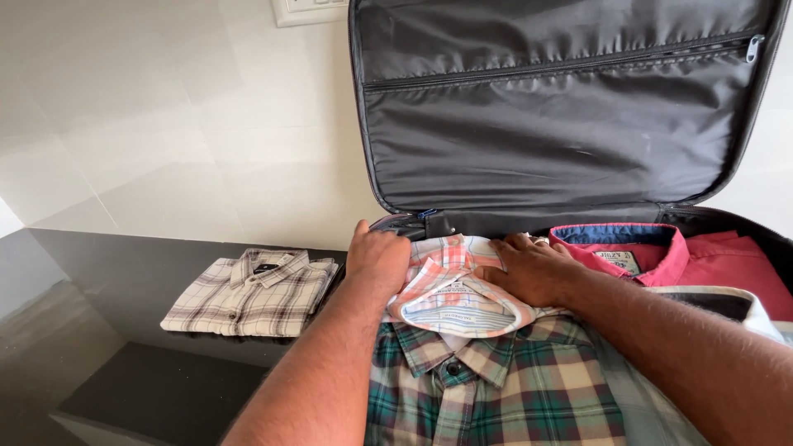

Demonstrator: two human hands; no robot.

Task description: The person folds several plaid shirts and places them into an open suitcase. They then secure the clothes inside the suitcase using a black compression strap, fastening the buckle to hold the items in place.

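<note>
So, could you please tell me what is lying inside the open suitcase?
Inside the suitcase lie folded shirts: a green plaid shirt in front, a peach checked shirt under both hands, and a red shirt at right. Whatever lies beneath them is covered.

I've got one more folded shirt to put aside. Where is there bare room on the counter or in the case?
Bare dark counter lies left of and in front of the beige checked shirt. The suitcase is crowded: pink plaid shirt under both hands, green plaid shirt in front, red shirt at right.
</note>
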